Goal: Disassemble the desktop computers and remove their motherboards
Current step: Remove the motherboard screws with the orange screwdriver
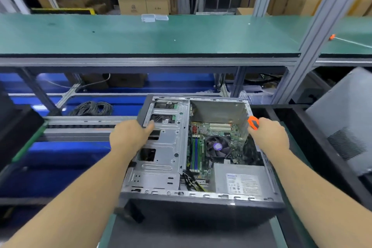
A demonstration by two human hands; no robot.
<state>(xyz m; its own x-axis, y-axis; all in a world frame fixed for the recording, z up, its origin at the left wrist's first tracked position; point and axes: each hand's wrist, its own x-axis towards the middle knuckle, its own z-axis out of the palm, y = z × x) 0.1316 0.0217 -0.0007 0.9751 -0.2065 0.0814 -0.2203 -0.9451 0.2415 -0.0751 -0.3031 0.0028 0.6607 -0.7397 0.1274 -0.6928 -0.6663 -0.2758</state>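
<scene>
Nearest you, just under both forearms, the open desktop computer case (193, 195) lies on its side on the dark mat of your desk (291, 233), side panel off. Close below your right wrist sits the grey power supply (239, 181) with its white label, in the case's near right corner. Between your two hands, down in the case floor, is the green motherboard (219, 137), still seated, with the round black cooler fan (217, 146) at its middle and blue and green memory sticks (196, 153) just left of the fan.

Your left hand (130, 137) rests on the silver drive cage (167, 143), fingers curled over the case's dark left edge and gripping it. Your right hand (269, 135) sits at the case's right wall, fingers wrapped round an orange and grey screwdriver handle (253, 123) that pokes out past your thumb; its tip is hidden.

Right of your right hand, a loose grey side panel (342, 123) leans upright. Beyond both hands a green-topped shelf (141, 34) runs across, with cardboard boxes (145, 4) behind it.
</scene>
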